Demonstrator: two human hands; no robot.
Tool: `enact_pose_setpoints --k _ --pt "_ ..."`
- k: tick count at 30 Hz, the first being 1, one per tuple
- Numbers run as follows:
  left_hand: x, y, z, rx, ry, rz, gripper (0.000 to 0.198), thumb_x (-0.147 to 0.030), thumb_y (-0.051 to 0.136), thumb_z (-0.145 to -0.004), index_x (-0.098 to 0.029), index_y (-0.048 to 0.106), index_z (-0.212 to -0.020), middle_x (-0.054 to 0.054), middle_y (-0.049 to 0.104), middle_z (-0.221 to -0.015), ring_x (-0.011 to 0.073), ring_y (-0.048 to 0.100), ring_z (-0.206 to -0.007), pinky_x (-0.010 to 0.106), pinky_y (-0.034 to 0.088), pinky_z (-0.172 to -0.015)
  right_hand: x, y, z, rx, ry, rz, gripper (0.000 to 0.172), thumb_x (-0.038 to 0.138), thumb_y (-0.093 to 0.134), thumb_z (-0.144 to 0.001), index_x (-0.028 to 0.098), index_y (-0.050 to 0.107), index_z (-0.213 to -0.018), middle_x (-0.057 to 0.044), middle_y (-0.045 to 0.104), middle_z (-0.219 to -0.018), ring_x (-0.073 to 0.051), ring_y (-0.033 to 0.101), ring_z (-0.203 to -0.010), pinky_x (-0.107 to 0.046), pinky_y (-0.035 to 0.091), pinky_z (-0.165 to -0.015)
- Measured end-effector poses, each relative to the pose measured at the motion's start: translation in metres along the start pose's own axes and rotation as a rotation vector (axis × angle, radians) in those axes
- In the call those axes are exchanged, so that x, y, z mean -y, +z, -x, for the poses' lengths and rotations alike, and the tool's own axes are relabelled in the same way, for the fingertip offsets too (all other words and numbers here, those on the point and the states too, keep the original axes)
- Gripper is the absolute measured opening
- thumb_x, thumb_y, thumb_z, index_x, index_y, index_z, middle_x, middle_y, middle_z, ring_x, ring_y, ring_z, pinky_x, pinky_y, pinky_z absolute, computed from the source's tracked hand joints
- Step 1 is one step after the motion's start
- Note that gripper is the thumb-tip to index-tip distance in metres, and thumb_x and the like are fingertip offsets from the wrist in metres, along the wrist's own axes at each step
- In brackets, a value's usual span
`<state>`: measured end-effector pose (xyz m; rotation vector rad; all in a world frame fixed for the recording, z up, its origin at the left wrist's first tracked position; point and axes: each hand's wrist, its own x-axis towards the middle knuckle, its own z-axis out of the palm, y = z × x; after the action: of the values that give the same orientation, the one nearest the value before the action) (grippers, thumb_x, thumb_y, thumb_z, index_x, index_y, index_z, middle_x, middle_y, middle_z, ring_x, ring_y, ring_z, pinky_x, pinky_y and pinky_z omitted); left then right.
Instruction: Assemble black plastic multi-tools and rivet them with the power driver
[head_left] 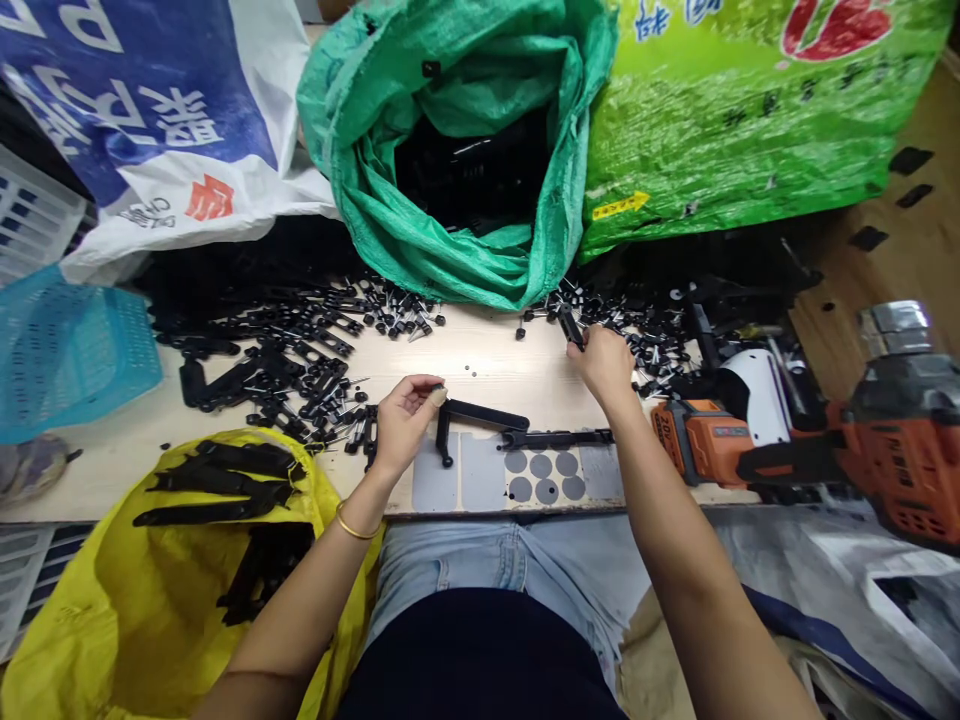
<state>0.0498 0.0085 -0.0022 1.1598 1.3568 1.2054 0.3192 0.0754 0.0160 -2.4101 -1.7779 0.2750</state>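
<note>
My left hand (405, 420) is closed in a pinch at the corner of a black plastic jointed arm (487, 413). One bar of that arm points right and a shorter one hangs toward the table's front edge. Farther right and farther back, my right hand (606, 368) pinches a small black slotted part (570, 325) at the edge of a pile of screws and knobs (652, 345). Between my forearms, another long black part (559, 440) lies flat by the grey stickers (487, 475). My fingers partly cover both held pieces.
A green sack (465, 265) of black parts stands at the back. Loose black parts (300, 360) pile on the left, beside a blue basket (82, 350). A yellow bag (150, 600) hangs at the front left. An orange power tool (705, 440) lies on the right.
</note>
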Motion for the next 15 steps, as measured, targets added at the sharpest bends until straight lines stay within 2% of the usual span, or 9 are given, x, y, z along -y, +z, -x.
enact_pose_setpoints --k 1,3,5,7,9,11,13,15 --pt "-0.001 -0.001 0.001 0.005 -0.007 0.003 0.024 -0.032 0.071 -0.07 -0.016 0.065 -0.087 0.004 0.067 -0.084 0.0125 0.062 -0.074 0.025 0.051 -0.072 0.007 -0.004 0.003 0.046 -0.022 -0.066 0.014 0.028 0.058 -0.074 0.016 0.063 -0.078 -0.012 0.065 -0.078 -0.025 0.059 -0.076 -0.037 0.044 -0.07" --pt "-0.003 -0.002 0.002 0.013 -0.025 0.02 0.024 -0.032 0.072 -0.069 -0.016 0.065 -0.086 0.004 0.067 -0.083 0.0124 0.062 -0.074 0.025 0.051 -0.072 0.024 -0.012 0.011 0.146 -0.182 -0.302 0.018 0.031 0.061 -0.072 0.018 0.064 -0.084 -0.008 0.066 -0.079 -0.022 0.06 -0.073 -0.035 0.046 -0.069" --pt "-0.004 0.0 0.002 0.012 -0.031 0.029 0.024 -0.032 0.072 -0.069 -0.016 0.065 -0.085 0.003 0.067 -0.082 0.0122 0.062 -0.073 0.025 0.051 -0.072 0.041 -0.016 0.017 0.202 -0.383 -0.591 0.039 0.034 0.063 -0.072 0.019 0.06 -0.108 -0.007 0.065 -0.101 -0.018 0.061 -0.077 -0.032 0.049 -0.071" --pt "-0.004 0.004 0.002 0.013 -0.023 0.021 0.024 -0.032 0.072 -0.069 -0.016 0.065 -0.086 0.004 0.067 -0.084 0.0125 0.062 -0.075 0.026 0.051 -0.074 0.048 -0.016 0.019 0.175 -0.468 -0.735 0.055 0.032 0.061 -0.074 0.022 0.048 -0.126 -0.008 0.057 -0.121 -0.017 0.061 -0.083 -0.031 0.05 -0.074" --pt "-0.004 0.007 0.001 0.012 -0.015 0.012 0.025 -0.032 0.072 -0.069 -0.016 0.065 -0.088 0.004 0.067 -0.086 0.0133 0.062 -0.078 0.027 0.051 -0.076 0.038 -0.015 0.019 0.085 -0.392 -0.607 0.044 0.025 0.053 -0.078 0.019 0.052 -0.122 -0.01 0.059 -0.116 -0.019 0.06 -0.087 -0.034 0.049 -0.077" --pt "-0.002 0.007 0.0 0.0 -0.023 0.026 0.028 -0.032 0.072 -0.068 -0.016 0.065 -0.09 0.005 0.068 -0.088 0.0137 0.062 -0.08 0.027 0.051 -0.076 0.013 -0.013 0.017 -0.012 -0.222 -0.311 0.03 0.019 0.045 -0.08 0.015 0.061 -0.105 -0.014 0.063 -0.101 -0.025 0.058 -0.09 -0.04 0.046 -0.08" --pt "-0.001 0.006 0.0 -0.016 -0.046 0.069 0.029 -0.032 0.073 -0.067 -0.016 0.065 -0.09 0.005 0.067 -0.088 0.013 0.062 -0.078 0.026 0.051 -0.074 -0.018 -0.008 0.017 -0.061 -0.069 -0.035 0.026 0.016 0.043 -0.079 0.011 0.063 -0.096 -0.019 0.062 -0.095 -0.031 0.054 -0.095 -0.043 0.043 -0.079" --pt "-0.002 0.004 0.0 -0.024 -0.071 0.113 0.028 -0.033 0.073 -0.067 -0.016 0.065 -0.088 0.004 0.067 -0.084 0.0116 0.061 -0.072 0.025 0.051 -0.071 -0.043 0.0 0.017 -0.075 -0.017 0.087 0.025 0.015 0.043 -0.079 0.009 0.062 -0.094 -0.021 0.06 -0.094 -0.032 0.053 -0.094 -0.043 0.042 -0.077"
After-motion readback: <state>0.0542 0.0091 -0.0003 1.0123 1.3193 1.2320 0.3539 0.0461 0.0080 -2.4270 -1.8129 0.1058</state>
